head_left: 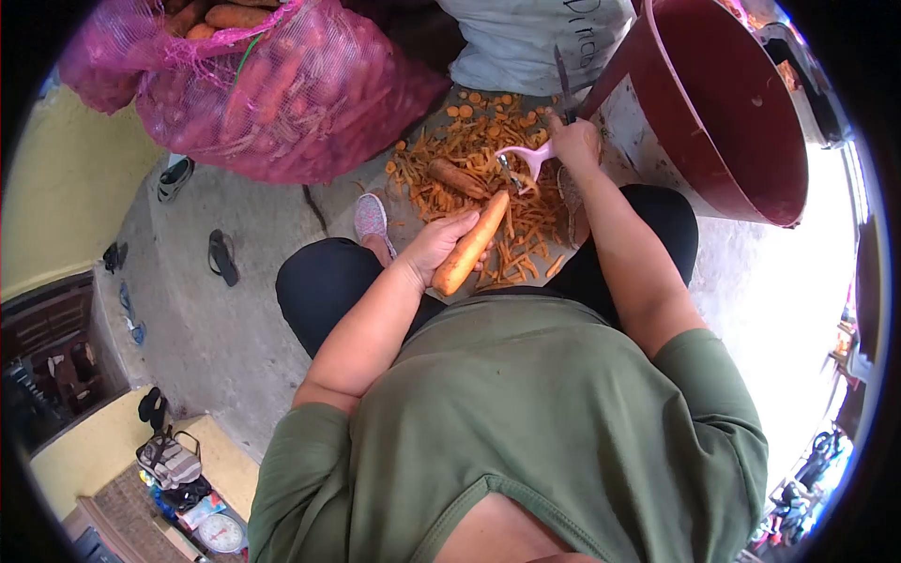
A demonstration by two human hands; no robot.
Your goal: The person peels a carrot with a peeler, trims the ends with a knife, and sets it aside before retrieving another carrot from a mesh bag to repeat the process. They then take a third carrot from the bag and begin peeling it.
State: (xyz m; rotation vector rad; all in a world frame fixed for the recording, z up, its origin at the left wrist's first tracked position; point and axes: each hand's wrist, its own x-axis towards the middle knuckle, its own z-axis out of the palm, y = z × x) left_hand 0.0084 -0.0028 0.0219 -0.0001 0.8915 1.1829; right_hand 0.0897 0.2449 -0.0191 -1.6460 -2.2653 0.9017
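My left hand (443,242) is closed around a peeled-looking orange carrot (472,246), which points up and away from me. In my right hand (574,143) is a pink peeler (535,158), its blade end just beyond the carrot's tip, apparently apart from it. A knife (563,73) also sticks out from the same fist, blade pointing away; its handle is mostly hidden. Below both hands, a heap of orange peelings (511,246) covers the ground between my feet. Another carrot (457,176), darker and rougher, lies on the heap near the peeler.
A large pink mesh sack (310,103) of carrots stands at the front left. Beside the heap are a white sack (535,42) with writing and a tall dark-red bucket (648,103). Sandals (222,257) lie on the concrete floor at left, and a dial scale (221,533) sits behind.
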